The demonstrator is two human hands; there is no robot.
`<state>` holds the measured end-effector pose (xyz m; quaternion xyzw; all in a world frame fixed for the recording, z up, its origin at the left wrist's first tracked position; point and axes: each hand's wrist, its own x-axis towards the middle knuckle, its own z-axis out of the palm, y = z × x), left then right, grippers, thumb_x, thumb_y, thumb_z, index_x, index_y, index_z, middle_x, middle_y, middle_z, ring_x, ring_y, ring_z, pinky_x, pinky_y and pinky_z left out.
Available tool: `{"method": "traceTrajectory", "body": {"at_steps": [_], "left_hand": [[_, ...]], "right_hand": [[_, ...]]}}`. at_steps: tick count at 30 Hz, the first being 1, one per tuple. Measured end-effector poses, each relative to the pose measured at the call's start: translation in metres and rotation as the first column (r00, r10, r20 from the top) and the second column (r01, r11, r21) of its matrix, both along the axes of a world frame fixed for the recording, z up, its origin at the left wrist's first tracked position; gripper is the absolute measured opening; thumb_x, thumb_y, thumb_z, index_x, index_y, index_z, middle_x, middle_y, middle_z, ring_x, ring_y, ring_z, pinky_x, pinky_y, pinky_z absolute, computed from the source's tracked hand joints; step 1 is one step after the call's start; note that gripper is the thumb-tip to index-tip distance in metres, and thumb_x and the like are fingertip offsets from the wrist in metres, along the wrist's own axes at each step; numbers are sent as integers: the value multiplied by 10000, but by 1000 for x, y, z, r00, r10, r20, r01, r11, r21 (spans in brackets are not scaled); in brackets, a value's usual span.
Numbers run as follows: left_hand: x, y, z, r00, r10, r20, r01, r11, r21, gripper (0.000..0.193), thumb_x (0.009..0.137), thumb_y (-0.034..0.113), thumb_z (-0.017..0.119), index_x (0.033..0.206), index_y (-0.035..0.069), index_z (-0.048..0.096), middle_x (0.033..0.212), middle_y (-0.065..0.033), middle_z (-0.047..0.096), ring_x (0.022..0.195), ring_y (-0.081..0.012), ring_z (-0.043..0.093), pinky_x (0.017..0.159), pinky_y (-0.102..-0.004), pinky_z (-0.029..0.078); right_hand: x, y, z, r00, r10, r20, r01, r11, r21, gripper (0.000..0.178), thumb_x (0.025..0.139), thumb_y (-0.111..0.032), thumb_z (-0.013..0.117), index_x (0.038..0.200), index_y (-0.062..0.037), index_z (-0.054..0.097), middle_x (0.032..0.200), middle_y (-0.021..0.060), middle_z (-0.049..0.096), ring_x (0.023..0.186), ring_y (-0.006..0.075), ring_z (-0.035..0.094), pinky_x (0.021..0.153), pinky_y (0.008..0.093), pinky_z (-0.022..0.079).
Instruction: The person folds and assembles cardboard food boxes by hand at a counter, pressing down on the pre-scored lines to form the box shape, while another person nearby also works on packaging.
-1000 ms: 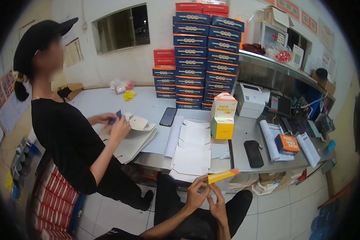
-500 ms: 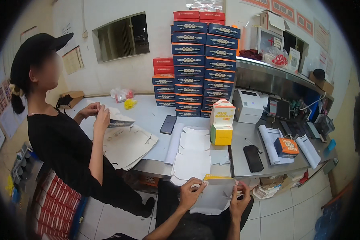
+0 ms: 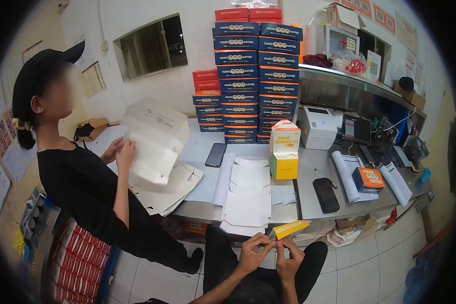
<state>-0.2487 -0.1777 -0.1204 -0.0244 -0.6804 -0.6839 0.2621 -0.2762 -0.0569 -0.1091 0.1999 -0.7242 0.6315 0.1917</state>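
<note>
Above my lap, a partly folded yellow carton [image 3: 291, 229] is pinched between my two hands, its yellow panel turned up. My left hand [image 3: 255, 252] closes on its near left edge. Fingertips almost touching those of the left, my right hand [image 3: 289, 259] is also closed on the near edge. The lower part of the carton is hidden behind my fingers. On the counter just beyond lie flat white carton blanks [image 3: 247, 197]. A folded yellow and white box [image 3: 285, 152] stands upright to their right.
On my left a co-worker [image 3: 81, 167] holds a white cardboard sheet [image 3: 157, 142] over more flat sheets [image 3: 175, 188]. Tall stacks of dark blue boxes [image 3: 238, 86] stand at the back. Phones [image 3: 216, 154], a white printer [image 3: 317, 129] and an orange box [image 3: 368, 180] occupy the counter.
My hands have come together, and the carton has turned from its plain grey-white side to its yellow printed panel. The co-worker's sheet has been opened out and raised.
</note>
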Motion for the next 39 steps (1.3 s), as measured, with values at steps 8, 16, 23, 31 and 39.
{"method": "traceTrajectory", "body": {"at_steps": [8, 16, 23, 31, 39], "left_hand": [[3, 15, 6, 996, 82, 17, -84, 958, 276, 79, 894, -62, 631, 964, -70, 666, 982, -90, 594, 929, -142, 593, 789, -239, 477], [9, 11, 26, 975, 223, -10, -214, 922, -321, 247, 851, 48, 698, 1090, -12, 698, 1162, -156, 583, 1098, -288, 592, 943, -371, 479], [4, 6, 14, 983, 176, 54, -149, 934, -324, 222, 825, 23, 712, 1041, -27, 694, 1222, -205, 628, 1114, -262, 639, 928, -369, 522], [-15, -22, -16, 953, 284, 110, -273, 956, -107, 121, 842, -33, 669, 947, -80, 631, 960, -159, 730, 851, -186, 721, 770, -288, 586], [0, -21, 1, 883, 463, -79, -469, 864, -181, 371, 860, 106, 734, 665, 4, 435, 637, -43, 449, 545, -102, 421, 485, -325, 349]], "right_hand": [[21, -25, 18, 998, -50, -40, 54, 994, 90, 238, 895, 38, 586, 1120, 99, 635, 951, 238, 685, 847, 327, 692, 747, 366, 536], [8, -21, 5, 985, -78, -151, 95, 990, 107, 228, 875, 15, 607, 1091, 75, 641, 967, 214, 668, 913, 341, 667, 809, 382, 521], [6, -16, -12, 991, 50, 127, -51, 999, 6, 249, 803, 65, 654, 1050, 37, 656, 999, 173, 647, 946, 219, 647, 803, 306, 500], [3, 0, -8, 921, -380, -82, 388, 911, 141, 274, 821, 10, 675, 1091, 42, 639, 1352, 217, 452, 1264, 329, 455, 1079, 398, 335], [-22, 27, -10, 976, -210, -63, 218, 965, 147, 163, 890, 16, 625, 1048, 54, 638, 929, 139, 655, 864, 210, 649, 791, 296, 510]]}}
